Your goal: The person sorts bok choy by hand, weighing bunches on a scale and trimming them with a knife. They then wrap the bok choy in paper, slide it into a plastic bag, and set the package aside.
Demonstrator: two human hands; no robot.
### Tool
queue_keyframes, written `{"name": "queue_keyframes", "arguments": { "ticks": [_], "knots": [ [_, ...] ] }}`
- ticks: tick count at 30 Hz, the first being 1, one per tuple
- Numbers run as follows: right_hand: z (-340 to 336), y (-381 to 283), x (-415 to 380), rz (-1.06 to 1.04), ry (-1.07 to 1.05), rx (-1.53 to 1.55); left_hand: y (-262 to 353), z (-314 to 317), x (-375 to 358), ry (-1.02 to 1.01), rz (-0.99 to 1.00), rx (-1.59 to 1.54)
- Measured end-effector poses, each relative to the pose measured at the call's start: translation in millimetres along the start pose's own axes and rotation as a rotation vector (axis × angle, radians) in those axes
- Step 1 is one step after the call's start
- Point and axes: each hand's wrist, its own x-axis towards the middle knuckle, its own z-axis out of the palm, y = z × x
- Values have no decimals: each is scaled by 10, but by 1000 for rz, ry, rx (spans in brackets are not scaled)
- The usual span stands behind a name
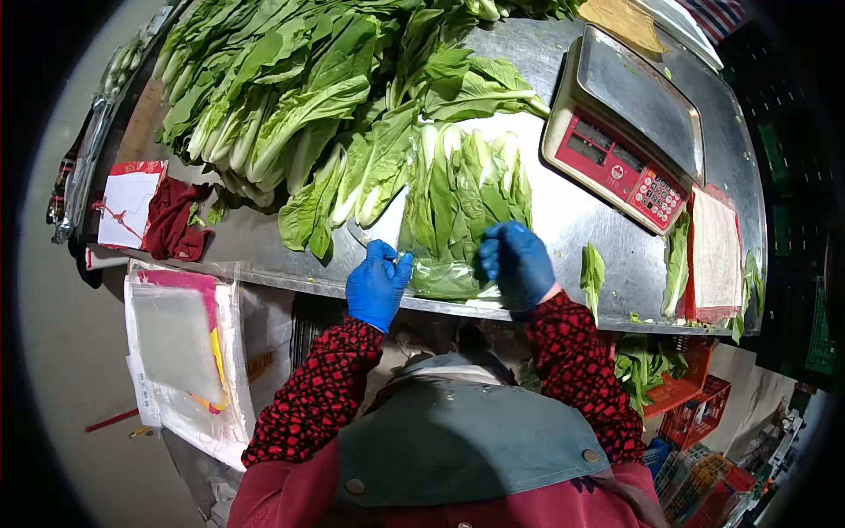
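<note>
Plainly, we count one clear bag (pixel 440 283) of leafy greens (pixel 471 189), lying flat on one white sheet (pixel 539 150) at the near edge of the metal tabletop (pixel 581 251), pale stalks pointing away from us and leaves toward us. We see two hands, both in blue gloves: the left hand (pixel 378 286) is nearly closed, thumb and forefinger pinched together on the bag's near left edge; the right hand (pixel 518 264) is curled over the bag's near right side, its fingers bent inward, and we cannot tell whether it grips any film. Beyond the bag and to its left we find one big heap (pixel 264 97) of greens, too overlapped for us to count, its nearest bunches lying just beside the bag. To the right we have one scale (pixel 616 163) with a metal pan, then two long loose leaves (pixel 592 275) and one pale cloth (pixel 715 255) with red edges, more leaf showing past it. At the left end we count one dark red cloth (pixel 179 218) touching one white card (pixel 128 209), and below them one stack of clear plastic sheets (pixel 172 330).
</note>
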Motion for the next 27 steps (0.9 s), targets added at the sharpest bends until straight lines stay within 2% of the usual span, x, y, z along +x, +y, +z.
{"name": "queue_keyframes", "arguments": {
  "ticks": [2, 4, 5, 6, 7, 8, 9, 10, 12, 15, 17, 19, 23, 25, 27],
  "knots": [
    [-363, -200, -20, 11, 200, 53, 11, 2, -3, 15, -8, -20],
    [-457, -282, -127, -38, 277, 59, 32, -4, -6, 30, -16, -35],
    [-527, -257, -131, -87, 190, 36, 44, -11, -7, 34, -22, -41],
    [-566, -216, -158, -157, 415, -306, 41, -10, -4, 40, -13, -47],
    [-533, -93, -190, -562, 393, -888, 26, 2, -7, 59, -11, -66],
    [-153, -133, -377, -683, 349, -1182, 26, 11, -15, 77, -11, -85],
    [224, -260, -505, -860, 127, -1527, 48, 10, -12, 93, -6, -56],
    [375, -180, -570, -857, -73, -1692, 49, 11, -10, 93, 5, -57],
    [440, 178, -461, -1094, -191, -1955, 42, 10, 2, 77, -14, -71],
    [400, 189, -303, -963, -149, -1912, 74, -52, 17, 52, -11, -46],
    [363, 100, -232, -987, -162, -1990, 24, -37, 10, 57, -7, -32],
    [345, 99, -191, -1048, -171, -2080, -4, 3, 18, 144, 94, -52],
    [358, 110, -224, -1175, -171, -2182, -5, -4, 9, 153, 99, -8],
    [251, 23, -197, -948, -268, -2027, -14, -6, 2, 138, 100, -29],
    [268, -348, -287, -790, -168, -1362, 9, -26, -11, 133, 92, -43]
  ]
}}
